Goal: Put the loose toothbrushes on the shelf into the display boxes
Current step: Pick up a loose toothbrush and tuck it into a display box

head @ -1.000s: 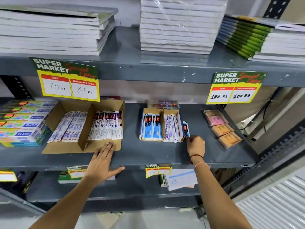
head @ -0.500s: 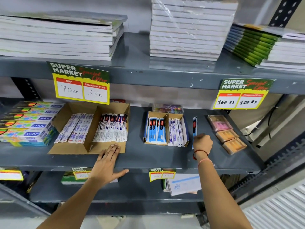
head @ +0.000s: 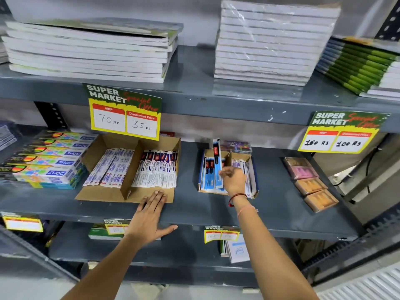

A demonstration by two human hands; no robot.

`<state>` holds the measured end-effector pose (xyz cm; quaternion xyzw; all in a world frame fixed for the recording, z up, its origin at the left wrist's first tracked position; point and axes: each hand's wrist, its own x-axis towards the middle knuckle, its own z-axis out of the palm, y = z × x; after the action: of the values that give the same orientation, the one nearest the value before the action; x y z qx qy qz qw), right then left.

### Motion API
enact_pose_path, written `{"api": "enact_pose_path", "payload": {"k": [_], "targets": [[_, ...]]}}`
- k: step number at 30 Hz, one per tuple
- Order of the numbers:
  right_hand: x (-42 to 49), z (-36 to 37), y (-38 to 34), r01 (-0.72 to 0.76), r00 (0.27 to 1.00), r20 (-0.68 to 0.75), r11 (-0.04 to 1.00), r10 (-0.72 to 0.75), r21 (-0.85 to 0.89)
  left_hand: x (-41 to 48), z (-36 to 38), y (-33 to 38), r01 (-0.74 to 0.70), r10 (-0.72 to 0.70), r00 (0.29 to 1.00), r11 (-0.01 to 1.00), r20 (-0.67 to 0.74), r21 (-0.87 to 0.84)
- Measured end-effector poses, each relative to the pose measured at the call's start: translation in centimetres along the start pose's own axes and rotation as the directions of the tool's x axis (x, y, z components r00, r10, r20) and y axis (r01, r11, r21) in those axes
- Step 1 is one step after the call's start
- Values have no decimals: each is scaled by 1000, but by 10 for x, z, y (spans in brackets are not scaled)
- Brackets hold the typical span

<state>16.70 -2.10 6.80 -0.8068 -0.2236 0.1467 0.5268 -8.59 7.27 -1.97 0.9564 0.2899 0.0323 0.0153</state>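
My right hand [head: 233, 179] grips a blue packaged toothbrush [head: 217, 161] and holds it upright over the left half of the small two-part display box [head: 253, 191], which holds blue packs on the left and white packs on the right. My left hand [head: 151, 215] lies flat, fingers spread, on the grey shelf [head: 281, 221], its fingertips on the front flap of the large cardboard display box [head: 101, 191]. That box holds two rows of white toothbrush packs.
Colourful toothpaste cartons [head: 45, 161] are stacked at the left of the shelf. Pink and orange soap bars [head: 311, 184] lie at the right. Notebook stacks [head: 270, 44] fill the shelf above. Price tags [head: 124, 111] hang from the upper shelf's edge.
My right hand picked up the blue toothbrush pack from beside the small box and carried it left, over the box's left half. My left hand stayed in place.
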Motion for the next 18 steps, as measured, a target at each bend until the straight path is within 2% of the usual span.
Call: {"api": "enact_pose_path", "payload": {"k": [11,14,18], "targets": [[3,41,11,9,993,111,950,27,-313,0,2,-1,-13,13,1000,1000,-18,-4],[-1,39,9,116,988,141,892,-59,-437,0,2,-1,-15,14,1000,1000,-10,-6],[-8,38,14,339,937,294,702,-190,-627,0,2,-1,-11,11,1000,1000,6,-11]]}}
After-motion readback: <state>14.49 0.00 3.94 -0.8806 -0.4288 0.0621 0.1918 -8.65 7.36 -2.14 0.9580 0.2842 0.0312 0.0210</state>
